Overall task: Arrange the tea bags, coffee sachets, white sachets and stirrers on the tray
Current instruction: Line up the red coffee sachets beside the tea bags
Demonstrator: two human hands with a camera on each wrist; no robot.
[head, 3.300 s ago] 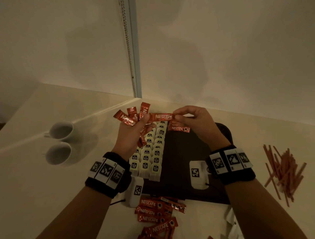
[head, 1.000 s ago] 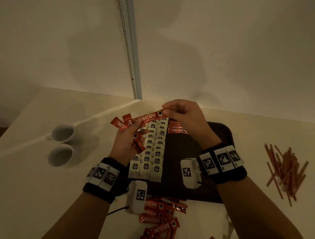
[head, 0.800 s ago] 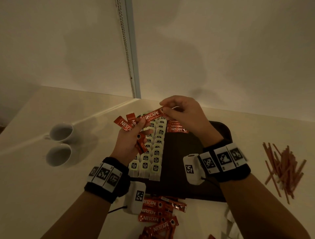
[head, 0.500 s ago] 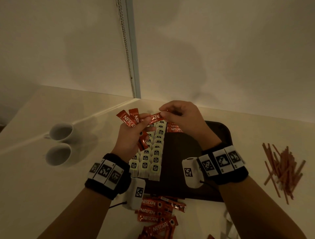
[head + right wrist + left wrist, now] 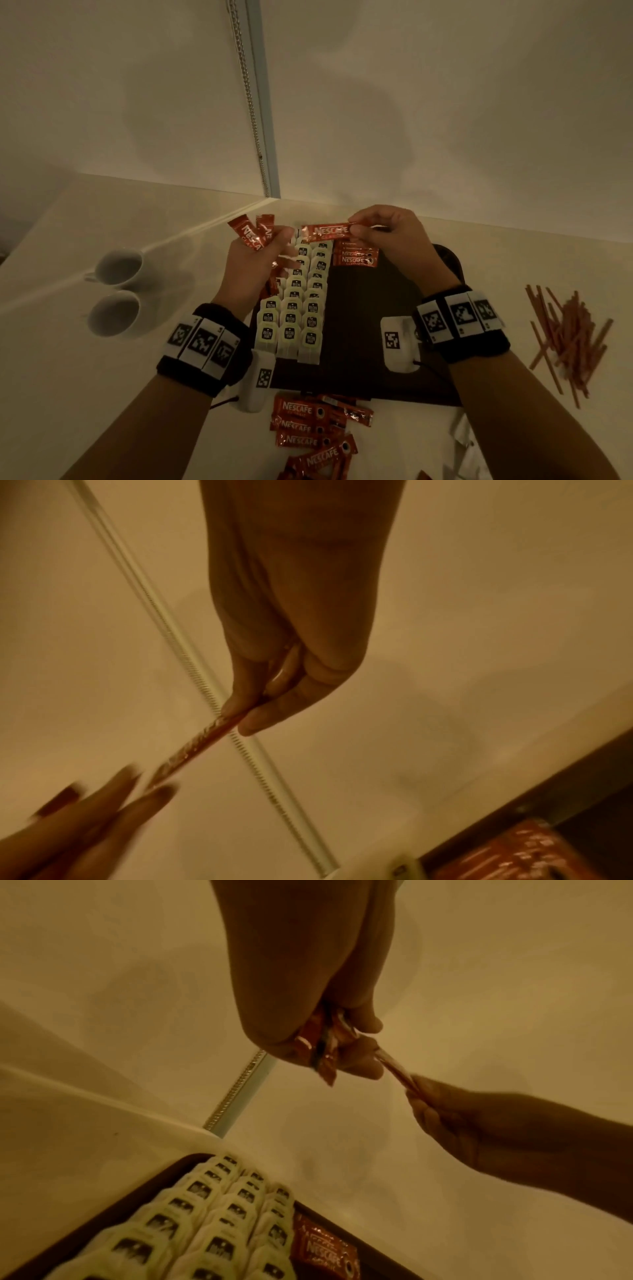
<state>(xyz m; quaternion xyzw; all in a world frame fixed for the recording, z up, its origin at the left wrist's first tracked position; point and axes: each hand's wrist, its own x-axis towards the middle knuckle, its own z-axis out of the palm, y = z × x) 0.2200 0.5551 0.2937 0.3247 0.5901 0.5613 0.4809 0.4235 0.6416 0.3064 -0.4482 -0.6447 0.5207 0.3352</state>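
Note:
A dark tray [image 5: 370,308] holds three columns of white tea bags [image 5: 301,298] on its left side and a few red coffee sachets [image 5: 356,257] stacked at its far middle. My left hand [image 5: 263,253] grips a bunch of red coffee sachets [image 5: 253,233] above the tray's far left corner. My right hand [image 5: 380,229] pinches the end of one red coffee sachet [image 5: 327,232], held level just above the tea bags, its free end beside my left fingers. The wrist views show the same pinch [image 5: 240,715] and the bunch [image 5: 322,1047].
Loose coffee sachets [image 5: 308,428] lie on the table in front of the tray. A heap of brown stirrers [image 5: 568,335] lies to the right. Two white cups [image 5: 116,284] stand at the left. White sachets [image 5: 462,442] show at the bottom right. A wall rises close behind.
My right hand has drawn one sachet rightwards out of the bunch in my left hand, so it now hangs level in the right hand alone. Both hands stay above the tray's far end.

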